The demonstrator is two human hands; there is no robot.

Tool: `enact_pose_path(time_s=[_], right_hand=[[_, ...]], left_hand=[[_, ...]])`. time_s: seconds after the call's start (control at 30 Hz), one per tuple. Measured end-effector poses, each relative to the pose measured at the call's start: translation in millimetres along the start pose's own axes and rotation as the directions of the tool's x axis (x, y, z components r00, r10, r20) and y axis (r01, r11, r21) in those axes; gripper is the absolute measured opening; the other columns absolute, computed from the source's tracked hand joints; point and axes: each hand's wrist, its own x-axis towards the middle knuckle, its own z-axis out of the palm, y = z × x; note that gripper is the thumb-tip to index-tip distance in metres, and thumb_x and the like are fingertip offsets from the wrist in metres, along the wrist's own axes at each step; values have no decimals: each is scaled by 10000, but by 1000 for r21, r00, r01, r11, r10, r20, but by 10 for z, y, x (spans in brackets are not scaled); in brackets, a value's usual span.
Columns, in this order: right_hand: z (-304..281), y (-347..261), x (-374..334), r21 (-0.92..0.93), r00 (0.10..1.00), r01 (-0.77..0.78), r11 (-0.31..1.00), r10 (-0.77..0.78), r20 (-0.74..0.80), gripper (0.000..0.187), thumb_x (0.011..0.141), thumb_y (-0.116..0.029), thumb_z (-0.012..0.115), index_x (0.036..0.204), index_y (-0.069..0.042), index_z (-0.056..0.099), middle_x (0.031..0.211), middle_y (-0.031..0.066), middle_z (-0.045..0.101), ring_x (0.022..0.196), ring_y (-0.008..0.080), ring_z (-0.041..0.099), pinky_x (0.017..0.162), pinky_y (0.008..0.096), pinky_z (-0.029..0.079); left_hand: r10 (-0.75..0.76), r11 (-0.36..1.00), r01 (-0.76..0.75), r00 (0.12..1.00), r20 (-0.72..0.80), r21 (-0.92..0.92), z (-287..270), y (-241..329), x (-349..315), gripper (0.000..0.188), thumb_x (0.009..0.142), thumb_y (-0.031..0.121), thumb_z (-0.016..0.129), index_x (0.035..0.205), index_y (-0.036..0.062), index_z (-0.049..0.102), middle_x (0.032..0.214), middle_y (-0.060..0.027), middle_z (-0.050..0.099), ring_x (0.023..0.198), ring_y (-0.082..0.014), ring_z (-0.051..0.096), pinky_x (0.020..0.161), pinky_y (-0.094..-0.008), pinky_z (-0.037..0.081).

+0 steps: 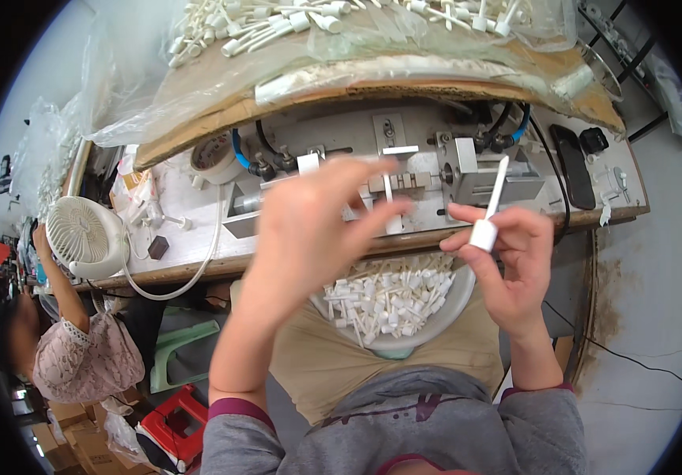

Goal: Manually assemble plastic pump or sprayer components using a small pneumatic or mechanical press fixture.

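Observation:
My right hand (515, 265) pinches a white cap with a long flat stem (485, 229) between thumb and fingers, the stem pointing up and away. My left hand (317, 218) is smeared by motion over the front of a metal clamping fixture (412, 182), thumb and index finger apart. A thin white stick (388, 188) shows between those fingertips; whether they touch it or it sits in the fixture, I cannot tell. On my lap, under my hands, a pale basin (458, 297) holds a heap of similar white pieces (388, 301).
Cardboard (436, 85) overhangs the fixture, with plastic film and many white capped stems (278, 28) on top. A white fan (83, 236) and tape roll (216, 158) lie left; a dark phone (571, 166) lies right. Another person (87, 352) sits at left near a red stool (179, 423).

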Motion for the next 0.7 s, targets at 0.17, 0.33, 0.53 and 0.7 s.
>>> enact_pose_path(time_s=[0.17, 0.33, 0.53, 0.7], right_hand=[[77, -25, 185, -541, 963, 262, 799, -183, 195, 297, 792, -20, 785, 1054, -5, 646, 1270, 167, 622, 917, 230, 684, 721, 318, 575], [263, 186, 221, -620, 919, 370, 692, -177, 351, 235, 794, -58, 745, 1002, -24, 640, 1278, 151, 663, 752, 216, 664, 656, 308, 540], [376, 264, 300, -698, 893, 433, 570, -169, 416, 156, 805, -95, 693, 936, -49, 624, 1240, 130, 697, 509, 182, 565, 537, 288, 484], [385, 280, 331, -710, 879, 462, 532, -168, 447, 156, 756, -84, 674, 896, -57, 609, 1238, 140, 698, 490, 161, 556, 520, 272, 467]], left_hand=[[142, 933, -1, 921, -363, 361, -614, -553, 716, 287, 836, 225, 781, 1075, 70, 744, 1069, -142, 730, 985, -271, 678, 880, -390, 521], [-62, 803, 212, 959, -276, 557, -782, -1309, 1255, 479, 846, 388, 762, 1238, 121, 694, 1223, -190, 682, 1183, -330, 628, 998, -436, 483], [-198, 863, 235, 972, -130, 446, -581, -1354, 1452, 486, 836, 400, 768, 1189, 71, 716, 1145, -201, 706, 1102, -344, 651, 958, -428, 498], [-90, 902, 126, 990, -107, 414, -431, -968, 1394, 428, 821, 384, 782, 1114, 73, 756, 1006, -175, 733, 921, -301, 696, 835, -400, 531]])
